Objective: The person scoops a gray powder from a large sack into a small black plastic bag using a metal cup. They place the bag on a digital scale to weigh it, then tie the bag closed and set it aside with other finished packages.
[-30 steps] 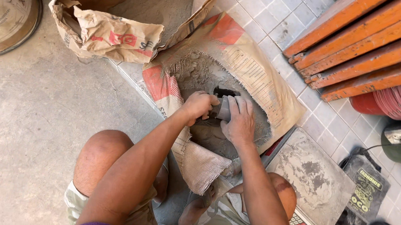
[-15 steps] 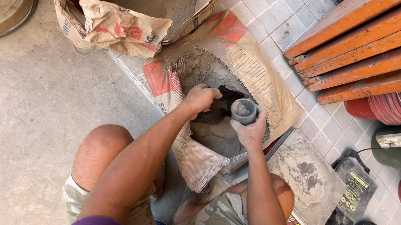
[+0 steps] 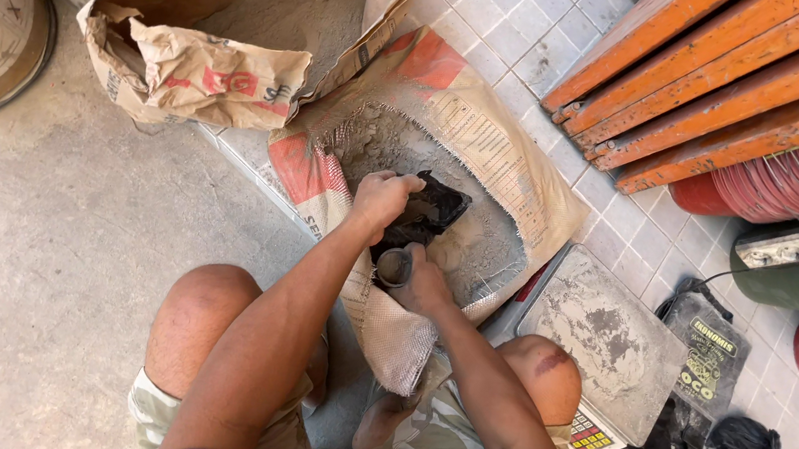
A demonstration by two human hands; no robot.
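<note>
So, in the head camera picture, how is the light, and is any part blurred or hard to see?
Head view: soft, even daylight, no strong glare, only faint shadows. The left hand, the right hand and the small grey cup are sharp. The black bag is too dark for detail. The orange planks lean, perhaps from wide-lens distortion.

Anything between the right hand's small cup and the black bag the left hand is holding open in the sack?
Nothing visible. The right hand holds the small grey cup right beside the black plastic bag, which the left hand grips over the grey powder in the open woven sack.
</note>
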